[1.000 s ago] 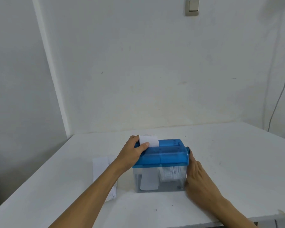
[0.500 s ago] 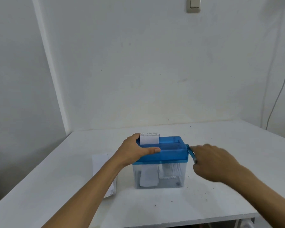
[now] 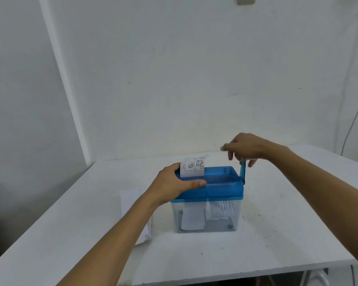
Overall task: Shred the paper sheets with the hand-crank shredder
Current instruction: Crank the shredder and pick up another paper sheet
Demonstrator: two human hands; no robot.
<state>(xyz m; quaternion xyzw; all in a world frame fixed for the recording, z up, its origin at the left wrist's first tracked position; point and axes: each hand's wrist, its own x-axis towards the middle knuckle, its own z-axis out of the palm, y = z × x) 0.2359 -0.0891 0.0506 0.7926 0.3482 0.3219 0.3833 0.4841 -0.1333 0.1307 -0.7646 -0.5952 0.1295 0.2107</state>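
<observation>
Surface: you are working at a white table (image 3: 277, 234) set against a white wall (image 3: 174, 79).
Shredder position: the shredder (image 3: 221, 186) stands upright near the middle of the table, directly in front of you.
Shredder appearance: translucent blue lid over a clear bin (image 3: 235, 217).
Sheet in slot: a printed sheet (image 3: 192, 168) stands out of the slot at the lid's left end, its top edge curling away from you. Small drawings show on it; the print is too small to read.
Bin contents: a white piece (image 3: 192, 217) hangs below the slot, and beside it on the right hangs a bunch of shreds (image 3: 220, 211). The bin wall clouds the rest.
Crank: the blue crank (image 3: 242, 172) stands nearly upright at the lid's right end.
Left hand: your left hand (image 3: 172, 186) grips the lid's left end, thumb lying along the front, fingers wrapped over the far side and hidden.
Right hand: your right hand (image 3: 248, 147) has its fingers curled round the crank's top end. Motion blur smears the fingertips, and the knob is hidden.
Spare paper: a stack of sheets (image 3: 132, 203) lies flat to the left of the shredder, partly covered by your left forearm.
Background: a wall switch (image 3: 245, 0) is cut off by the top edge; a cable (image 3: 355, 120) runs down the wall at right.
</observation>
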